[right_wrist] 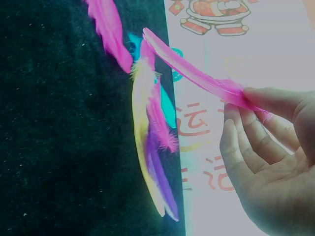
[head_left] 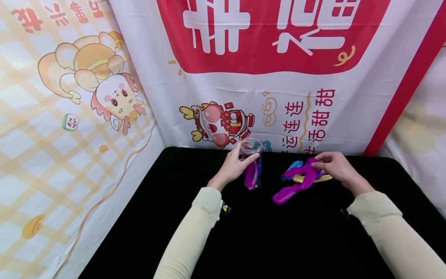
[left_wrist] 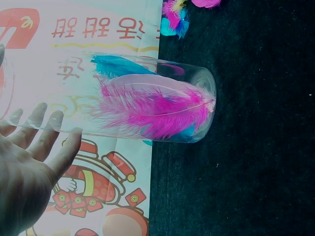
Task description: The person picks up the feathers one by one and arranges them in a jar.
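Observation:
My left hand (head_left: 231,166) grips a clear jar (head_left: 256,146) near its open top, with the thumb across the near side. Inside the jar, a pink feather (left_wrist: 162,110) and a blue feather (left_wrist: 120,66) lean against the wall in the left wrist view. Over the loose feathers to the right, my right hand (head_left: 336,166) pinches a magenta feather (right_wrist: 197,76) by one end, its other end pointing down. Below it lie a yellow feather (right_wrist: 139,108), a purple feather (right_wrist: 157,172) and a turquoise feather (right_wrist: 168,105), with another magenta feather (head_left: 285,195) nearer me.
A black cloth (head_left: 271,240) covers the table. Behind its far edge hangs a white and red printed curtain (head_left: 223,87), close to the jar. A checked cloth wall (head_left: 69,162) stands on the left.

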Motion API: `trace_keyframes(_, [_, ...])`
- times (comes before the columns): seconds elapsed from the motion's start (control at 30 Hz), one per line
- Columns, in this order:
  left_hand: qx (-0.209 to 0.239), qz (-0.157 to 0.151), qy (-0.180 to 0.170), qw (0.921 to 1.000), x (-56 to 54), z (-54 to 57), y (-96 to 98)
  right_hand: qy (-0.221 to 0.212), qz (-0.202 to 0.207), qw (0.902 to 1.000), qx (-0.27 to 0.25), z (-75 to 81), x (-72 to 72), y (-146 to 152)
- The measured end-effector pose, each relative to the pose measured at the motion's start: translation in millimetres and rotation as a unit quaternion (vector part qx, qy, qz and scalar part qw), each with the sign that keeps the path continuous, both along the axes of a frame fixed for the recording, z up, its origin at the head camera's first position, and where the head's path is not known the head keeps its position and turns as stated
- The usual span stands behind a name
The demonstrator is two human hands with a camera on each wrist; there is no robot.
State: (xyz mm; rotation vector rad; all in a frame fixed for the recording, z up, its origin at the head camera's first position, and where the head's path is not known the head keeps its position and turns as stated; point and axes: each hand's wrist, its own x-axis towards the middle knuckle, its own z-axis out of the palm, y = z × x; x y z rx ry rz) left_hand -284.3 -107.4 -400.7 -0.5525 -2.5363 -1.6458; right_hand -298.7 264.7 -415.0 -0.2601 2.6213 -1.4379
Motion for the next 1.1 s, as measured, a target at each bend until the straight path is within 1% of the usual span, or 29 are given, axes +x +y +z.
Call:
trace_keyframes(0.03, [0.0,0.0,0.001,1.0,0.1,-0.4,-0.2,0.006,-0.001,1.0,0.005,1.0,-0.2,-0.3])
trace_keyframes(0.07, [-0.001,-0.003,-0.005,1.0,3.8,4.8,0.0,0.01,-0.001,0.9999,0.01,1.9,-0.7,-0.8])
trace_keyframes(0.17, [0.001,-0.003,-0.006,1.0,3.6,4.4,-0.5,0.021,-0.001,0.9996,0.019,6.0,0.0,-2.2])
trace_keyframes(0.27, [-0.001,-0.002,-0.008,1.0,3.5,4.6,-0.3,0.024,0.002,0.9997,0.007,9.2,0.8,-3.7])
trace_keyframes(0.3, [0.0,0.001,-0.002,1.0,-0.4,-0.8,-0.5,0.026,0.003,0.9996,0.003,10.2,1.2,-4.1])
trace_keyframes(0.7, [-0.006,0.001,0.012,0.9999,-2.3,-0.9,-1.0,0.044,0.006,0.9987,-0.025,20.9,2.4,-11.7])
trace_keyframes(1.1, [-0.002,0.003,0.008,1.0,-1.5,-1.8,-0.3,0.056,0.01,0.9976,-0.039,31.0,5.4,-19.6])
